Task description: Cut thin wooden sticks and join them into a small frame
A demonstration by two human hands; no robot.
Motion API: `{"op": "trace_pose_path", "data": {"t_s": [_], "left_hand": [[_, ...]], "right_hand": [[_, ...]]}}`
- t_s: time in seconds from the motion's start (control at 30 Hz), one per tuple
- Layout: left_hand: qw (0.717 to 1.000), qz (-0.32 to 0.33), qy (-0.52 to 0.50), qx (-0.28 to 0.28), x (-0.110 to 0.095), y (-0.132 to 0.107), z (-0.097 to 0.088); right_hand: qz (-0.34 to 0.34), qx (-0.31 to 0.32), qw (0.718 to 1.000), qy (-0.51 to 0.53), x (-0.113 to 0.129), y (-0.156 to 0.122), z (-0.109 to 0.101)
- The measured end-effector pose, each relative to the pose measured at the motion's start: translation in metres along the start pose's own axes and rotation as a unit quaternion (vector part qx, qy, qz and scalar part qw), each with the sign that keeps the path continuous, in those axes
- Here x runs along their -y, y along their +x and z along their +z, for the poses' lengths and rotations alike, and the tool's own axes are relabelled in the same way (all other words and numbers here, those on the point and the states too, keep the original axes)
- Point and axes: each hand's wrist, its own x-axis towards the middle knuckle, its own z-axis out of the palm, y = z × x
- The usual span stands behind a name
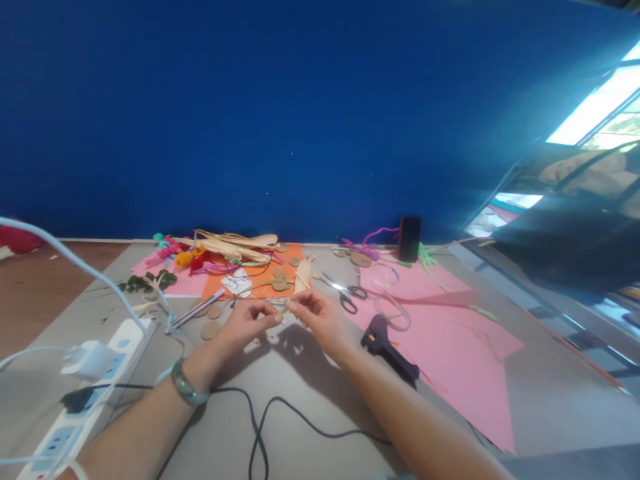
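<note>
Above the table (215, 437), left fingers (265, 323) and right fingers (304, 311) pinch something thin (285, 310)

On table (310, 453), left front: power strip (127, 335), charger (91, 360) plugged in. Centre: left hand (250, 322) and right hand (319, 322), thin strip (285, 311) between. In front of hands: cable (257, 437), crossing itself. Left of left hand: pen (197, 310); farther behind, leaf sprig (150, 281). Right of right hand: glue gun (384, 345), at left edge of paper sheets (450, 347); behind it, scissors (346, 290). Back right: phone (410, 239), upright before wall panel (300, 120).
</note>
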Motion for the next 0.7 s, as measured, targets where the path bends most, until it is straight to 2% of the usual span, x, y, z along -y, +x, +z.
{"op": "trace_pose_path", "data": {"t_s": [0.17,0.43,0.7], "left_hand": [[1.0,0.001,-0.011,-0.005,0.0021,0.0011,0.0003],[0.999,-0.013,-0.006,0.044,-0.0042,-0.0034,0.0022],[0.995,-0.001,-0.003,0.099,0.0031,-0.0009,0.0003]], "right_hand": [[-0.02,0.023,0.999,-0.014,0.0011,-0.0026,0.0014],[-0.009,0.036,0.999,-0.001,0.0044,-0.0043,0.0],[-0.004,0.043,0.999,0.016,0.0059,-0.0041,-0.0013]]}}
